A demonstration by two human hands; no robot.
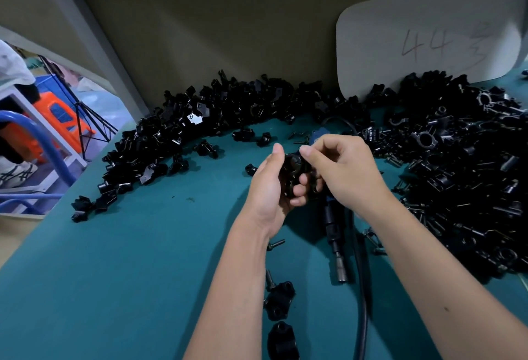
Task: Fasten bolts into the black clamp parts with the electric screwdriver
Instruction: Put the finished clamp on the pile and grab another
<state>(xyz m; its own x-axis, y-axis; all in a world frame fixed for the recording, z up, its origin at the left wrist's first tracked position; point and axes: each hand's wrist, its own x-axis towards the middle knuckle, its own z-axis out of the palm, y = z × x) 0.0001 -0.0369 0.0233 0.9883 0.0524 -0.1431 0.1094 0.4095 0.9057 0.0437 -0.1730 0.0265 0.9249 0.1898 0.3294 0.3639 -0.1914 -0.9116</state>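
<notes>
At the bottom centre of the frame, two loose black clamp parts (279, 299) lie on the teal table mat (120, 274), one above the other, with a bolt (269, 279) just beside the upper one. To their right a black cable (362, 297) runs up the mat alongside the electric screwdriver (335, 234), which lies flat with its metal tip toward the bottom of the frame and its blue body partly hidden under the hands. Another single bolt (276, 243) rests near the left wrist.

In the middle of the frame, the left hand (268, 188) grasps a black clamp part (294, 172), thumb up along its left side and fingers curled round from below. The right hand (343, 171) meets it from the right, thumb and forefinger pinched together at the clamp's top; whatever they pinch is too small to make out.

Further up, a heap of black clamp pieces (200, 119) curves across the mat from the left edge to upper centre, and a bigger heap (463, 165) with many bolts mixed in fills the right side. Behind it, at upper right, a white board (428, 39) marked "44" leans against the beige wall (214, 17).
</notes>
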